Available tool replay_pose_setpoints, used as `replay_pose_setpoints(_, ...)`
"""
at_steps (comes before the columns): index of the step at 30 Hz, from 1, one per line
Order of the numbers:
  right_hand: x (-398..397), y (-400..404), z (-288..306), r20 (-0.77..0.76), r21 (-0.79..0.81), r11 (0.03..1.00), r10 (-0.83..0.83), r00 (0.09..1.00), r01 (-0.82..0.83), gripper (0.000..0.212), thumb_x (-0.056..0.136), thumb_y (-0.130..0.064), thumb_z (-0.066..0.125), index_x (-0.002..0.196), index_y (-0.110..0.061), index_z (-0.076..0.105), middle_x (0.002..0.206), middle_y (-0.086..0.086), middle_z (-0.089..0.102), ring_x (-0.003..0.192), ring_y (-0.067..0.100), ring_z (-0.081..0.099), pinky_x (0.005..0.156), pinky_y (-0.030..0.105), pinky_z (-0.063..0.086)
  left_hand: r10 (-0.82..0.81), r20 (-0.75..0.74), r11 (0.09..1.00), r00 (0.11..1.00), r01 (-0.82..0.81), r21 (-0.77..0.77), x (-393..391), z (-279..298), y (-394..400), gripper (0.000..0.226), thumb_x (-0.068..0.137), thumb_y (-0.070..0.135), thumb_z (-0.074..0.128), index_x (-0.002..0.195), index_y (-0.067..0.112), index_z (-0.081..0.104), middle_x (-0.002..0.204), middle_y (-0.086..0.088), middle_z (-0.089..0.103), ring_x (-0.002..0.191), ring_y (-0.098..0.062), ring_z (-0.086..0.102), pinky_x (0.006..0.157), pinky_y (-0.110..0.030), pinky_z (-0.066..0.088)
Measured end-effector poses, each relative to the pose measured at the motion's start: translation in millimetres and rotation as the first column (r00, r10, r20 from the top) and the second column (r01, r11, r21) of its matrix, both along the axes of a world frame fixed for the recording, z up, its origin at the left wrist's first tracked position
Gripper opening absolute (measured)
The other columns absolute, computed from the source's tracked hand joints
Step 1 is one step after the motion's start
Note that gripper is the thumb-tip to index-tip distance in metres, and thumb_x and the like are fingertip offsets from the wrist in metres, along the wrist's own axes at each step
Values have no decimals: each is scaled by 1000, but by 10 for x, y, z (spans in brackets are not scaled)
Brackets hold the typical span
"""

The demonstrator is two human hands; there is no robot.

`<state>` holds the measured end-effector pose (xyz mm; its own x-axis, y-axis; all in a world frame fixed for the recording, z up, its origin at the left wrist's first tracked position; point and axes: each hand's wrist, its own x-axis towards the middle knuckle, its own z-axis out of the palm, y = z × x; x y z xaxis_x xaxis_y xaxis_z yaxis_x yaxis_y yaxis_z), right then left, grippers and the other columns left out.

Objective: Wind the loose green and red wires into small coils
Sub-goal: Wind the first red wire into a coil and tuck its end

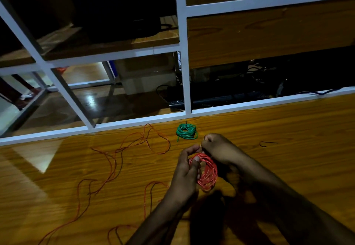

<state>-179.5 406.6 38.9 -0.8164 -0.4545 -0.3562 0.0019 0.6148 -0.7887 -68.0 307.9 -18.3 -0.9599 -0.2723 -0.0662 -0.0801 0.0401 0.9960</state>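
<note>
A red wire coil (pixel 208 171) hangs above the wooden table (pixel 288 148). My left hand (pixel 187 173) grips its left side with thumb and fingers curled round the loops. My right hand (pixel 217 148) is just above the coil with its fingers pinched together at the top; the strand between them is too thin to make out. Loose red wire (pixel 119 160) trails in loops across the table to the left and down to the bottom edge. A wound green wire coil (pixel 187 131) lies on the table just beyond my hands.
A white metal frame (pixel 184 52) with wooden shelves rises along the table's far edge. Cables and a dark box sit behind it. A short black wire scrap (pixel 266 143) lies on the table to the right.
</note>
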Motion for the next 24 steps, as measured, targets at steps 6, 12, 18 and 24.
replay_pose_setpoints(6,-26,54,36,235,-122,992,-6,972,36,24,101,-21,48,80,-16,59,66,0,61,56,13,57,53,23,44,3,8,997,1000,-4,83,3,69,2,22,106,20,43,126,23,52,125,-3,62,113,-15,64,88,-29,57)
replay_pose_setpoints(12,-34,75,-13,263,-165,985,2,965,43,23,95,-18,55,76,-17,66,80,11,62,72,23,54,60,28,43,-30,31,991,999,26,129,8,92,28,24,106,12,42,129,12,48,101,-3,60,75,1,64,65,-14,50)
replay_pose_setpoints(18,-71,103,-48,235,-186,982,4,972,41,18,92,-19,61,76,-18,70,76,7,65,66,19,55,62,30,44,4,21,989,1000,-7,148,5,114,48,20,107,11,40,124,14,49,75,2,51,56,1,48,55,-17,42)
replay_pose_setpoints(24,-56,144,-16,140,-339,941,33,990,17,17,93,-7,64,105,-17,69,81,2,68,67,12,63,55,23,51,61,45,986,997,-68,154,-37,156,37,17,106,11,41,121,15,50,74,3,51,56,1,49,53,-18,42)
